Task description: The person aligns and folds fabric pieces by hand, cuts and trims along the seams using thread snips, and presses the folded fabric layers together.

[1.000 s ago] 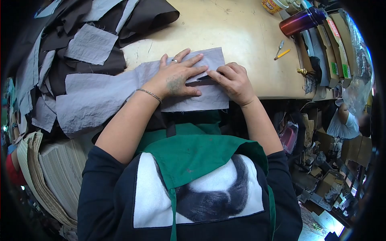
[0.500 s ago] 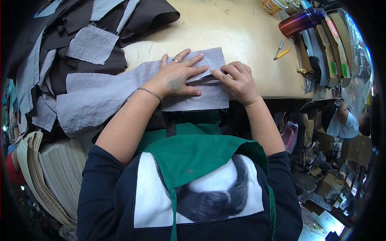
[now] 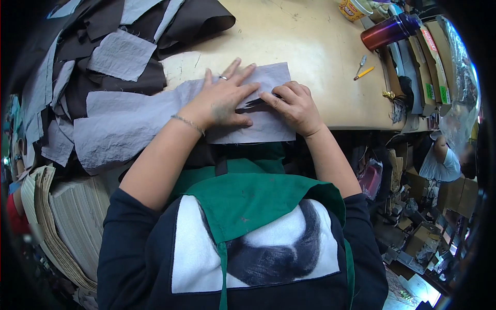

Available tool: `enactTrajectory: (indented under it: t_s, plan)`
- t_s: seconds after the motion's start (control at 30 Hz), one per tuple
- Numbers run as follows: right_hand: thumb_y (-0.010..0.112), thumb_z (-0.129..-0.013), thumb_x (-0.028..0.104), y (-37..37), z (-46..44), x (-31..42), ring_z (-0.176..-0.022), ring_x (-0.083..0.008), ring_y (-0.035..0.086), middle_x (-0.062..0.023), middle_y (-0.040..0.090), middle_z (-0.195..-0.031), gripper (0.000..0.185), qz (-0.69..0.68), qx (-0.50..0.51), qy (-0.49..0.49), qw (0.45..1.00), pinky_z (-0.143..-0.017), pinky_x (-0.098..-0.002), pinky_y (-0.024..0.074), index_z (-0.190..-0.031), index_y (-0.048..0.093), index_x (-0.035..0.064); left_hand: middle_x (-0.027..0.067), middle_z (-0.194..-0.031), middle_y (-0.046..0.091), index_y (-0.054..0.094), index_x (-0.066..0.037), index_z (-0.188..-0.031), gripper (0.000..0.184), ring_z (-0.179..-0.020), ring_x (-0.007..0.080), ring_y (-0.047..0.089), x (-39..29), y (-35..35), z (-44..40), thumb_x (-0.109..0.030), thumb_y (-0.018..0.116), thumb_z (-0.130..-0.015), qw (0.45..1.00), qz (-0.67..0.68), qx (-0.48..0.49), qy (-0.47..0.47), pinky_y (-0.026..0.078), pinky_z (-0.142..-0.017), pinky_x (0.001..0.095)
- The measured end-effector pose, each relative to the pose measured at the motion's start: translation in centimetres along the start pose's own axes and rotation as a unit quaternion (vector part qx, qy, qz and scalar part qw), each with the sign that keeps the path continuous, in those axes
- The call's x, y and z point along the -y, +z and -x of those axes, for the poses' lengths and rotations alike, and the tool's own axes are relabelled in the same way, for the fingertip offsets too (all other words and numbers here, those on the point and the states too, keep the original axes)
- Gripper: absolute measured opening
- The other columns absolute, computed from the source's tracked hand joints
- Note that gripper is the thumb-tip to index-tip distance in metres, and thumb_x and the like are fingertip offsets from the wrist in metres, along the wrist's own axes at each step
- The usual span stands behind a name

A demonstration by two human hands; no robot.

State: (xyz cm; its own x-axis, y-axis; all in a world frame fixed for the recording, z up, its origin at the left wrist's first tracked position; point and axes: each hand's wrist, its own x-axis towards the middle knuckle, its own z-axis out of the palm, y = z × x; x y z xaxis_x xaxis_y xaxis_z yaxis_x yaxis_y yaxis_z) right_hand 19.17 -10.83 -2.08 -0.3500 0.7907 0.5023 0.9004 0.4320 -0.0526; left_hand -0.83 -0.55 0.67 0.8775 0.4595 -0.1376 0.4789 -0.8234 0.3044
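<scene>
Across the front of the table lies a crinkled grey fabric piece (image 3: 129, 121). My left hand (image 3: 225, 101), with a ring and a chain bracelet at the wrist, rests on it, fingers spread. My right hand (image 3: 294, 106) is closed in a pinch at the fabric's right part. Between the two hands runs a slit-like opening (image 3: 253, 104) with something black and narrow showing in it. What the right fingertips grip is mostly hidden, and I cannot tell whether the black part is a tool or dark material.
Dark and grey cloth pieces (image 3: 119, 54) are heaped at the left. On the table (image 3: 310, 46) lie a yellow pencil (image 3: 364, 73) and a small pointed tool (image 3: 360, 64). A red-purple bottle (image 3: 385, 37) lies near cardboard boxes (image 3: 431, 62). Another person (image 3: 442, 160) is at far right.
My right hand has slid left along the opening, toward my left hand. My left hand has shifted slightly left, still spread on the fabric. More of the black part shows in the opening.
</scene>
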Motion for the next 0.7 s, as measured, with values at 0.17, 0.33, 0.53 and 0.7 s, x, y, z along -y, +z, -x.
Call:
enactTrajectory:
  t_s: [0.17,0.33,0.53,0.7]
  plan:
    - [0.059,-0.072,0.020,0.2,0.1,0.0,-0.083,-0.0151,0.056,0.0045,0.057,-0.089,0.036,-0.006,-0.001,0.000,1.000,-0.075,-0.0314,0.0434,-0.107,0.066,0.0233,0.0002,-0.152,0.030,0.051,-0.032,-0.134,0.078,-0.142,0.0309,0.019,-0.2,0.3,1.9,-0.056,0.075,-0.063,0.997,-0.017,-0.002,-0.069,0.020,-0.099,0.0752]
    - [0.064,-0.068,0.015,0.0,-1.1,0.3,-0.081,-0.0172,0.057,0.0022,0.059,-0.088,0.039,-0.017,-0.008,-0.028,0.999,-0.072,-0.0309,0.0443,-0.107,0.068,0.0194,-0.0027,-0.152,0.030,0.052,-0.037,-0.132,0.077,-0.142,0.0341,0.019,1.2,0.3,1.9,-0.056,0.076,-0.061,0.999,0.022,-0.010,-0.048,0.020,-0.098,0.0760]
    - [0.061,-0.071,0.019,0.6,-1.5,0.5,-0.082,-0.0150,0.057,0.0051,0.057,-0.088,0.040,-0.027,-0.022,-0.032,0.999,-0.074,-0.0317,0.0438,-0.110,0.066,0.0238,-0.0033,-0.154,0.027,0.050,-0.039,-0.133,0.082,-0.142,0.0354,0.016,1.8,-0.2,1.8,-0.059,0.076,-0.058,0.999,0.035,0.016,-0.036,0.018,-0.099,0.0759]
    - [0.060,-0.071,0.017,0.3,-1.7,0.5,-0.080,-0.0162,0.056,0.0042,0.057,-0.087,0.039,-0.032,-0.023,-0.005,0.999,-0.074,-0.0312,0.0437,-0.110,0.067,0.0228,-0.0019,-0.155,0.024,0.047,-0.040,-0.135,0.085,-0.143,0.0363,0.014,2.0,0.0,1.7,-0.062,0.075,-0.057,0.999,0.023,0.020,-0.027,0.016,-0.099,0.0766]
